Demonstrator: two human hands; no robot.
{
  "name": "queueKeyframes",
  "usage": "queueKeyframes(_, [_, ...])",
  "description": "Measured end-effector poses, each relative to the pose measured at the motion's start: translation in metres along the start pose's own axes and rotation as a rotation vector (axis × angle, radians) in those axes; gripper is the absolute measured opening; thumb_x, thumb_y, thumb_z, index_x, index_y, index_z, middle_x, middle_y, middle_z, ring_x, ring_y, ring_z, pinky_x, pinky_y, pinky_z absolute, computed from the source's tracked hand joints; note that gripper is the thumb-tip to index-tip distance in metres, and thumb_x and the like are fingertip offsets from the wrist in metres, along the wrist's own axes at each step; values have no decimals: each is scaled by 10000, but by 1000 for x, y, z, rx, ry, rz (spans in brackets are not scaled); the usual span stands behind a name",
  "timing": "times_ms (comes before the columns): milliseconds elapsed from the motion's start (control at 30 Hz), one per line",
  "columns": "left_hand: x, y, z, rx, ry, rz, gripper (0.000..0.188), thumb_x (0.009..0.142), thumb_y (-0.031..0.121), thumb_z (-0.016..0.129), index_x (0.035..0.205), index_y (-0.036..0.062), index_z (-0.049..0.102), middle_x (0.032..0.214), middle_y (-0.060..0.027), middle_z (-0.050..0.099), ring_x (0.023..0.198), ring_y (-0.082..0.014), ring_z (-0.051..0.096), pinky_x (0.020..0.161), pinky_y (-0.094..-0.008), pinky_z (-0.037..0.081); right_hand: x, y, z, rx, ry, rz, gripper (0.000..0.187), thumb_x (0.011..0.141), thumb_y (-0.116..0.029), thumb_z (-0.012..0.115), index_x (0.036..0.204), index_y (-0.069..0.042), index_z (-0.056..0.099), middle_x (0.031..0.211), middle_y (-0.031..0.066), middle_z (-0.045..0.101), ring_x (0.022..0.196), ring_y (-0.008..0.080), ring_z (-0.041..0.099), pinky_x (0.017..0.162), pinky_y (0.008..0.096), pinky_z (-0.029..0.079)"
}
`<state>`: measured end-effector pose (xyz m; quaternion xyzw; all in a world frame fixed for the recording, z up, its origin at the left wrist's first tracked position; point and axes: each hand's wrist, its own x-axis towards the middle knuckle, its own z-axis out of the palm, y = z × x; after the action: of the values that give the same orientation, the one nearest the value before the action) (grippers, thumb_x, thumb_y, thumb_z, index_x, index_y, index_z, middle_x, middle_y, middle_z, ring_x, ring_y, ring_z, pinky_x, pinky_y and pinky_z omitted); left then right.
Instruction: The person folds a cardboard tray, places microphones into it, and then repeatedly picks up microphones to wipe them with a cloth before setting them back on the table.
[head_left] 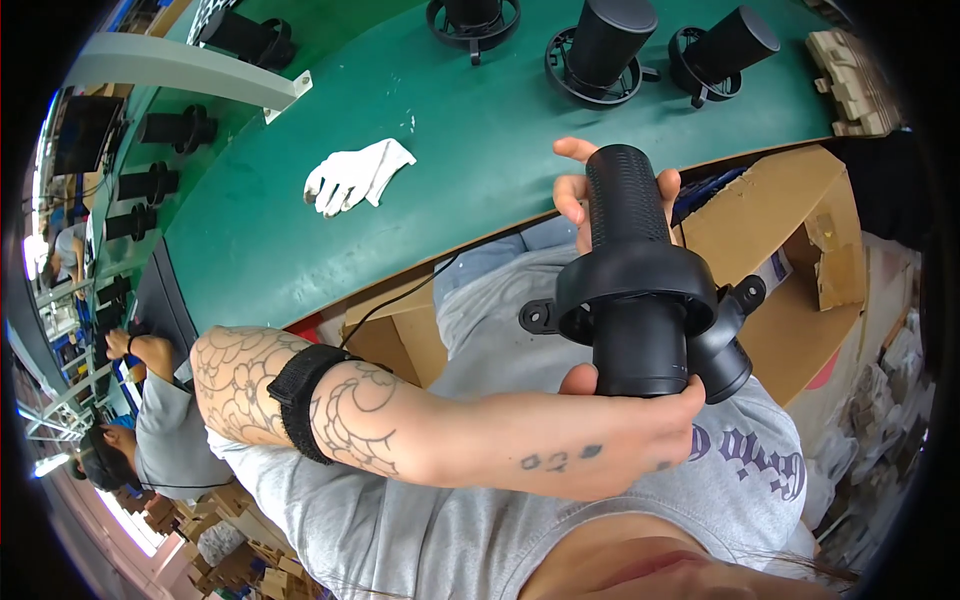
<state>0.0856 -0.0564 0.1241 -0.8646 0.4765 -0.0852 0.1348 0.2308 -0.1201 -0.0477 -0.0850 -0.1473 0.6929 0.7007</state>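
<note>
Over my lap I hold a black microphone [627,195] with a perforated upper cylinder, a ring mount [640,275] around its middle and a smooth lower body. My left hand [630,440] grips it at the smooth lower end. Behind the perforated part is my right hand [572,195], with fingers showing on both sides of the cylinder; its palm and forearm are hidden. A side lug [538,317] sticks out at the ring's left. At the lower right a second black cylindrical piece [722,370] with a holed bracket shows partly behind the microphone.
A white glove [358,177] lies on the green table [260,240]. Several similar black microphones [600,45] stand along its far side, near a beige tray [850,80]. An open cardboard box [770,220] is at the right. Another person [175,430] sits at the left.
</note>
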Motion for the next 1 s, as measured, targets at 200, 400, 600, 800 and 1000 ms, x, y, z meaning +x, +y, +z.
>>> queueKeyframes(200, [6, 4, 0, 10, 20, -36, 128, 682, 40, 583, 807, 68, 573, 914, -50, 561, 976, -227, 497, 1009, -456, 322, 2, 7, -20, 249, -282, 26, 882, 868, -468, 592, 1399, 52, 117, 1027, 270, 444, 496, 234, 582, 460, 307, 538])
queueKeyframes(400, [9, 5, 0, -28, 7, -32, 63, 740, 74, 551, 799, 69, 574, 909, -41, 567, 956, -211, 510, 974, -433, 330, 7, 8, -17, 398, -294, 100, 837, 775, -419, 680, 1289, 72, 238, 963, 235, 466, 660, 312, 668, 605, 338, 623])
queueKeyframes(600, [14, 8, 7, -24, 58, -74, 30, 752, 90, 533, 751, 68, 553, 867, -39, 570, 939, -219, 518, 1008, -442, 315, 1, 14, -20, 459, -321, -32, 714, 839, -382, 605, 1292, 54, 265, 1052, 270, 467, 718, 356, 666, 619, 387, 615])
queueKeyframes(800, [-23, 10, 18, 38, 662, -526, 275, 803, 270, 596, 849, 0, 573, 784, -81, 616, 796, -239, 608, 810, -439, 494, -9, -44, 67, 43, 826, -643, 597, 920, -520, 404, 1269, -37, 424, 1207, 127, 511, 695, 245, 633, 613, 348, 524])
queueKeyframes(1000, [-13, 27, 31, -176, 779, -1074, 858, 630, 771, 625, 875, -50, 575, 593, -51, 579, 447, -181, 561, 403, -248, 470, -27, -58, 21, -326, 738, -840, 485, 903, -387, 522, 1125, 42, 559, 1023, 140, 654, 853, 255, 638, 769, 377, 524])
